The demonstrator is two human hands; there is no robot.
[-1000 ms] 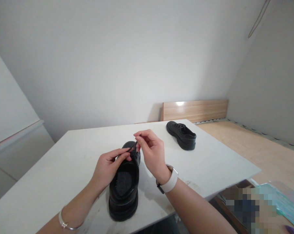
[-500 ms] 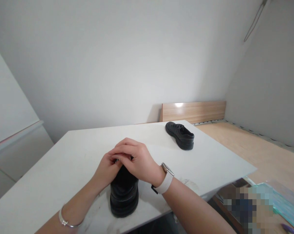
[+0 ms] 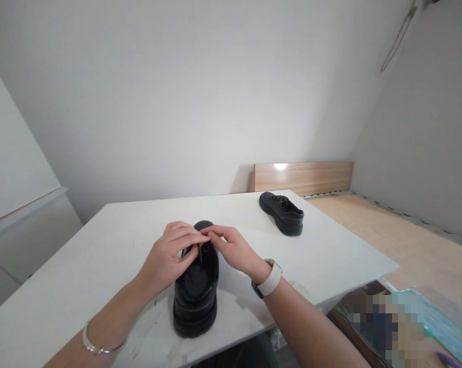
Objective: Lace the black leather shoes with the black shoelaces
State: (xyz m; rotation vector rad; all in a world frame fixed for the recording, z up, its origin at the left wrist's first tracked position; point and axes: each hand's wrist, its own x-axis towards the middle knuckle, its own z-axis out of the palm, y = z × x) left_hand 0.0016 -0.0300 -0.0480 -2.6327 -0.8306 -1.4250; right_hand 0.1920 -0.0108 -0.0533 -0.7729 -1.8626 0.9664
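Observation:
A black shoe [image 3: 196,306] stands on the white table near its front edge, heel toward me and toe pointing away. Over its lacing my left hand [image 3: 173,250] and my right hand [image 3: 233,249] come together, fingertips pinched and touching. A thin dark shoelace [image 3: 201,254] hangs below the fingers of my left hand into the shoe's opening. The knot area is hidden behind my fingers. A matching black laced shoe [image 3: 282,212] sits farther back on the right, apart from both hands.
The white table [image 3: 119,266] has smudges near its front edge. Beyond its right side are a light wooden surface [image 3: 353,220] and an upright wooden board [image 3: 303,176]. Teal plastic packaging [image 3: 441,317] lies low at right.
My hands have shifted from covering the lacing with overlapped fingers to a fingertip pinch. My left hand has turned and risen slightly; more of the shoe's opening and toe shows.

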